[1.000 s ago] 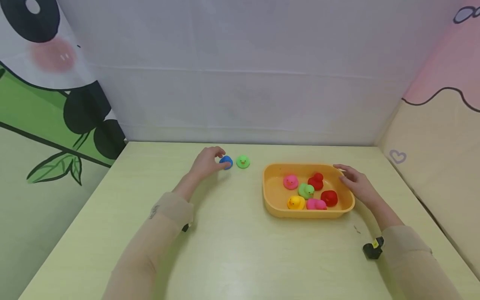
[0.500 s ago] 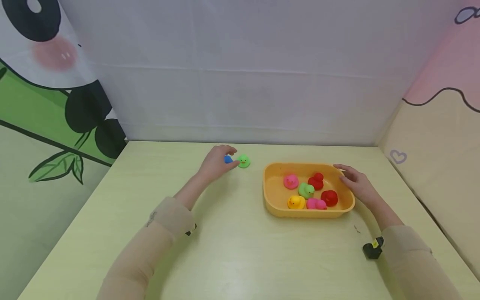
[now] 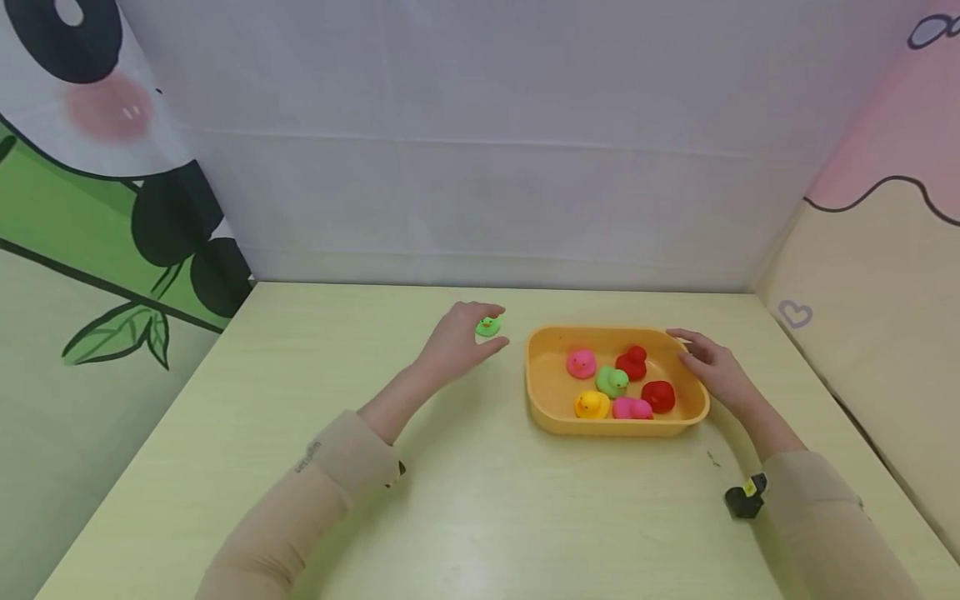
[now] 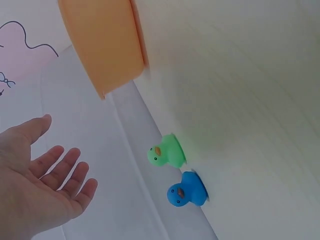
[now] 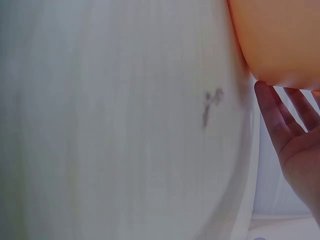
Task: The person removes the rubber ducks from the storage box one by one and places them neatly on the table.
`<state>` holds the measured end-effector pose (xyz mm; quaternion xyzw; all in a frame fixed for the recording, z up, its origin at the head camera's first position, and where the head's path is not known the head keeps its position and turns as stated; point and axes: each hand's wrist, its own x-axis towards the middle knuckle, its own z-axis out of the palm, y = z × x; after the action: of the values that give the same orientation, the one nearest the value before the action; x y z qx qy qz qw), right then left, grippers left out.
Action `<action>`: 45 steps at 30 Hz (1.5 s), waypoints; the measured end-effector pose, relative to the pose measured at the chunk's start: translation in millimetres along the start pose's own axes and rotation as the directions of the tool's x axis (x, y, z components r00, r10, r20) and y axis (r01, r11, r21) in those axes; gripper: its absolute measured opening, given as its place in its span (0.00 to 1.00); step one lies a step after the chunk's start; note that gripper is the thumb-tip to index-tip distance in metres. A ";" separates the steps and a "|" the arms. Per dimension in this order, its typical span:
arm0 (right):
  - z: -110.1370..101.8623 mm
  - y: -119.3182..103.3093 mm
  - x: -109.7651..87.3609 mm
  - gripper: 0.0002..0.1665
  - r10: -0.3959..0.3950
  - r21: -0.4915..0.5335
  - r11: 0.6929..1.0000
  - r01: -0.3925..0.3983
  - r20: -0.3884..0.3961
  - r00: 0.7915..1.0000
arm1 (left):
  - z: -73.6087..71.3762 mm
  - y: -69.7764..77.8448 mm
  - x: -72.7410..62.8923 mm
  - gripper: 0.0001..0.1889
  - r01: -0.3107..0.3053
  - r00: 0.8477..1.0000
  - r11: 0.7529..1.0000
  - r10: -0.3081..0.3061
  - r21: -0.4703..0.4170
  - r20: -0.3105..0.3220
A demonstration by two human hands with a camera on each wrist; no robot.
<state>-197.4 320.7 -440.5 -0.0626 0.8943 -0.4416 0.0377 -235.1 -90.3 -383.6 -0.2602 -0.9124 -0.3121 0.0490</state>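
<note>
My left hand (image 3: 457,342), empty with thumb and fingers spread apart, hovers above the table around a green rubber duck (image 3: 488,326). In the left wrist view, the green duck (image 4: 167,151) and a blue rubber duck (image 4: 187,190) sit side by side on the tabletop, apart from the hand (image 4: 42,182). The blue one is hidden behind my hand in the head view. My right hand (image 3: 716,367) rests its fingers against the right end of an orange plastic basin (image 3: 543,400); the right wrist view shows those fingers (image 5: 272,115) fairly straight at its wall.
Inside the basin lie pink ducks (image 3: 581,364), red ducks (image 3: 658,397), a green duck (image 3: 612,382) and a yellow duck (image 3: 592,405). A white backdrop (image 3: 487,208) rises behind the table (image 3: 510,517), with a printed panel (image 3: 862,317) on the right.
My left hand has moved right, past the blue duck to the green one, its thumb and fingers spreading wider. The right hand and basin have stayed put.
</note>
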 end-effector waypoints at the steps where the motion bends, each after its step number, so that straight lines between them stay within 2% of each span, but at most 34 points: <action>1: 1.0 0.7 -1.5 0.28 -0.002 -0.002 1.000 0.002 -0.004 1.000 | 1.1 3.2 -1.9 0.25 -0.001 1.000 1.000 0.001 -0.006 0.005; 8: 9.6 4.7 -13.9 0.28 0.007 0.010 1.000 -0.007 -0.025 1.000 | 9.1 19.4 -15.1 0.27 -0.060 0.998 0.998 0.061 -0.029 0.019; 15: 16.2 -27.0 -35.7 0.28 0.018 0.030 0.999 -0.017 -0.031 0.999 | 17.6 29.6 -27.1 0.27 -0.109 0.992 0.993 0.112 -0.055 0.060; 19: 16.2 -31.1 -36.6 0.28 0.024 0.026 0.999 -0.023 -0.030 0.999 | 23.1 35.4 -26.7 0.26 -0.139 0.985 0.986 0.147 -0.094 0.092; 26: 16.8 -9.2 -28.6 0.29 0.043 -0.001 0.999 -0.043 -0.038 0.998 | 34.1 41.3 -25.5 0.26 -0.140 0.972 0.980 0.163 -0.142 0.167; 30: 17.3 -5.0 -27.2 0.29 0.040 -0.014 0.999 -0.041 -0.042 0.998 | 41.5 40.9 -24.8 0.25 -0.161 0.961 0.969 0.196 -0.185 0.194; 37: 9.9 1.1 -13.5 0.30 0.036 -0.008 0.999 -0.037 -0.028 0.999 | 53.7 38.5 -11.1 0.27 -0.195 0.940 0.947 0.255 -0.256 0.228; 40: 7.3 2.7 -10.0 0.30 0.032 -0.009 0.999 -0.032 -0.025 0.999 | 57.7 39.6 -6.0 0.26 -0.187 0.931 0.945 0.257 -0.268 0.259; 45: 6.8 2.3 -11.0 0.29 0.013 0.010 1.000 -0.013 -0.028 1.000 | 64.6 41.0 -2.8 0.24 -0.163 0.921 0.958 0.234 -0.237 0.313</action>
<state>-185.8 318.4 -446.4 -0.0503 0.8928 -0.4467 0.0282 -207.3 -25.7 -413.7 -0.4049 -0.8388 -0.3490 -0.1038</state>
